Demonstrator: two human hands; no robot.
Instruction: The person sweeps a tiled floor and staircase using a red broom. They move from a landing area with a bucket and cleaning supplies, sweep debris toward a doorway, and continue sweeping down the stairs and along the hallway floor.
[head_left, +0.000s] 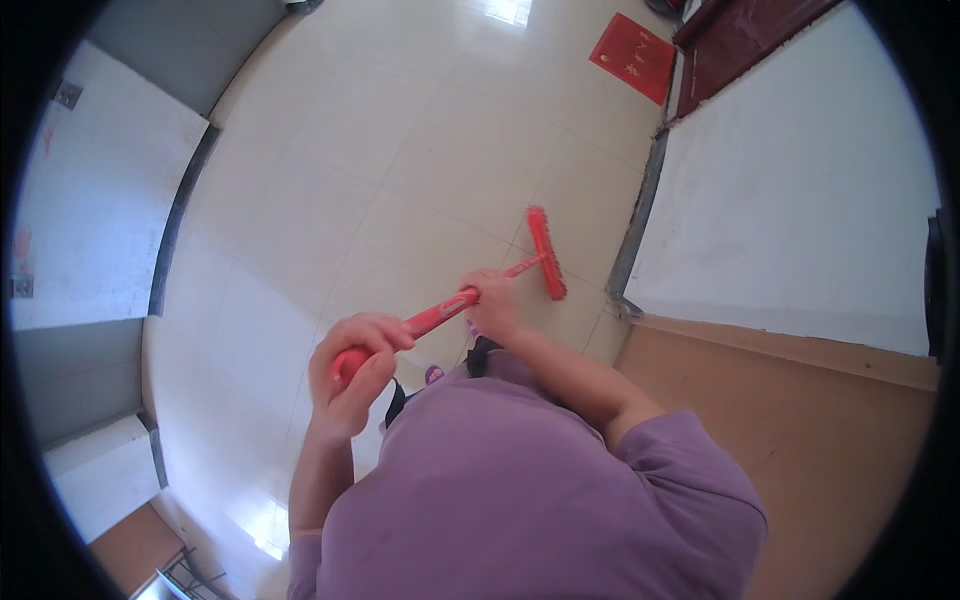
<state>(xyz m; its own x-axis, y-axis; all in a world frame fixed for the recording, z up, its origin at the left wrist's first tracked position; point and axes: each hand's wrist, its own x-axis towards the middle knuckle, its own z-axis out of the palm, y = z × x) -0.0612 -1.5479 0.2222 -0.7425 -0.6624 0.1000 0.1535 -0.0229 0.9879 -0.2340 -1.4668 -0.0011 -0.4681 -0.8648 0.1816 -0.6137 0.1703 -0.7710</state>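
Observation:
A red broom (433, 318) slants across the view in front of me, its wide head (547, 253) resting on the pale tiled floor (420, 195). Near the top end of the handle, my left hand (358, 367) is closed around the red grip. Lower on the same handle, between the grip and the head, my right hand (491, 300) holds it. The broom's bristles show only as a fringe along the head. A purple sandal (434, 374) on one foot shows beyond my shirt.
A red doormat (634, 58) lies by a dark red door (739, 49) at the upper right. White wall (780, 195) with grey skirting runs down the right, above a brown panel (765, 435). At the left stand white and grey wall sections (112, 195); a metal-framed item is at the lower left.

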